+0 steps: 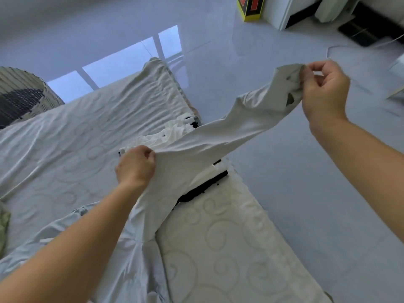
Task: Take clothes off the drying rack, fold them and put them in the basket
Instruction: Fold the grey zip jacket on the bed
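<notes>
I see shirt (240,127) stretched above bed (65,138): left hand (135,165) fists its shoulder, right hand (323,90) pinches the cuff past bed's edge; basket (24,84) behind bed's far corner

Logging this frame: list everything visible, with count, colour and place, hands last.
shirt: one, white, stretched in the air between both hands, over the bed
garment: one, black and white, on the bed under the shirt
sheet: one, white, crumpled over the bed's left part
mattress: one, cream with swirls, bare at lower right
basket: one, pale woven, far left beyond the bed
cloth: one, green, left edge
box: one, yellow, on the floor at the top
cable: one, white, on the floor at upper right
left hand: grips the shirt's wide part
right hand: pinches the shirt's narrow end
</notes>
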`<state>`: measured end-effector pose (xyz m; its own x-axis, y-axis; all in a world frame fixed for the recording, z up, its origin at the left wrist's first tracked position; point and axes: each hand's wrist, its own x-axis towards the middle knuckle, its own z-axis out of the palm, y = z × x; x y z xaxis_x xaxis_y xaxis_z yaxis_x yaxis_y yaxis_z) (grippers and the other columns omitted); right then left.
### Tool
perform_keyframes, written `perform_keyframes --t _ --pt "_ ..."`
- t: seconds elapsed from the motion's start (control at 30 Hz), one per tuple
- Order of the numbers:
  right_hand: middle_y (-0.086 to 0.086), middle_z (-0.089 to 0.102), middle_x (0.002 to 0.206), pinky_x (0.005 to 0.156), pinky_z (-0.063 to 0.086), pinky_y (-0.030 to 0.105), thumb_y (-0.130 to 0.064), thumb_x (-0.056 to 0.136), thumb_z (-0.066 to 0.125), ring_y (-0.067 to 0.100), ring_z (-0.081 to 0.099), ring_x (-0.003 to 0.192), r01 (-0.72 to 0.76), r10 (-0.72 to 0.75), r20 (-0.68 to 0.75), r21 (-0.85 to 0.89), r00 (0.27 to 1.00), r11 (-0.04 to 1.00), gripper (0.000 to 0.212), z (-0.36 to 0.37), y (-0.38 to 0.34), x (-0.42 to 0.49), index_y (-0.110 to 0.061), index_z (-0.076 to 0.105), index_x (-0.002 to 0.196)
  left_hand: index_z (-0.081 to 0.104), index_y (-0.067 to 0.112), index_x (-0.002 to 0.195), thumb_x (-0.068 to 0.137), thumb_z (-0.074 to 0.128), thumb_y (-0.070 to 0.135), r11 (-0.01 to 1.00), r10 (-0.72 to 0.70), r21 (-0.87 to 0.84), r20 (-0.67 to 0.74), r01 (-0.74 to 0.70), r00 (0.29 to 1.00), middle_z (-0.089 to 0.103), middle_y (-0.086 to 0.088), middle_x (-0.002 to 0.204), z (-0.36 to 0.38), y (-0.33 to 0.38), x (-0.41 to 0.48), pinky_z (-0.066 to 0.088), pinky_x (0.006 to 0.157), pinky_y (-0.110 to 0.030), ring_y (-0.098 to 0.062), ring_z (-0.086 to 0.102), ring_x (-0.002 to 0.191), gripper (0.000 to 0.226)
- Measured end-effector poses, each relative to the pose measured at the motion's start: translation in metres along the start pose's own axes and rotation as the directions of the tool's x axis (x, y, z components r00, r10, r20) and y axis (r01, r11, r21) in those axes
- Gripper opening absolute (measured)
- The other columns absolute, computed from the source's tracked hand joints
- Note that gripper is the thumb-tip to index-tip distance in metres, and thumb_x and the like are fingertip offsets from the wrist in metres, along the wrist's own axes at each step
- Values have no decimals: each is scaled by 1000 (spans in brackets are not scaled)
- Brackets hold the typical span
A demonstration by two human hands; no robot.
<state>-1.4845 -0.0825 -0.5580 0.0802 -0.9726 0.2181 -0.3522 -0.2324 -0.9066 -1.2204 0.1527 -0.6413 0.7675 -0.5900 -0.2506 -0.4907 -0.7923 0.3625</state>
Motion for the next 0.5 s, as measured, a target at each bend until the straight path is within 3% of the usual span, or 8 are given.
perform_keyframes --t 0.13,0.2,0.23,0.27,0.33,0.4,0.5 --pt "-7 56 69 62 46 21 -27 94 54 5 53 63 47 -48 23 33 999 998 16 0 -35 21 -35 52 80 65 23 109 89 64 34 937 258 -243 -3 -251 966 65 3 109 -30 72 3 44 90 -33 -17 58 103 23" --pt "-5 57 69 62 46 22 -26 95 54 7 54 65 79 -82 55 43 995 996 16 -2 -50 25 -35 52 81 63 24 89 89 63 35 841 378 -384 -86 -381 922 63 6 87 -54 128 -6 46 80 -28 -7 56 82 11" --pt "-4 58 70 63 47 22 -26 95 55 8 55 66 95 -98 74 43 992 995 16 -2 -57 26 -35 53 82 56 22 76 91 60 37 788 415 -438 -141 -432 899 55 5 73 -68 156 -13 44 72 -26 -6 51 69 21" --pt "-3 58 70 63 47 23 -26 95 55 9 55 67 110 -113 97 40 989 993 16 -3 -62 26 -35 53 82 49 18 71 93 56 40 743 433 -490 -169 -457 885 47 1 66 -82 183 -19 41 66 -25 -10 44 63 32" --pt "-3 57 68 59 46 20 -25 95 56 8 54 63 131 -137 144 47 980 990 17 -4 -71 25 -35 54 81 52 15 80 94 49 50 718 433 -574 -76 -395 898 49 -4 74 -110 229 -28 37 64 -28 -15 44 65 38" --pt "-7 55 65 55 41 15 -24 95 57 -2 50 55 140 -147 182 54 972 989 18 -4 -79 23 -34 54 80 59 11 88 90 55 49 781 432 -526 64 -337 900 54 -6 82 -130 257 -30 37 57 -25 -16 46 67 39" --pt "-8 55 65 53 38 11 -22 95 57 -3 48 52 144 -152 208 54 966 988 20 -6 -87 20 -34 54 79 69 4 104 85 66 28 882 431 -289 177 -372 885 66 -6 92 -143 268 -25 40 52 -16 -14 55 70 31"
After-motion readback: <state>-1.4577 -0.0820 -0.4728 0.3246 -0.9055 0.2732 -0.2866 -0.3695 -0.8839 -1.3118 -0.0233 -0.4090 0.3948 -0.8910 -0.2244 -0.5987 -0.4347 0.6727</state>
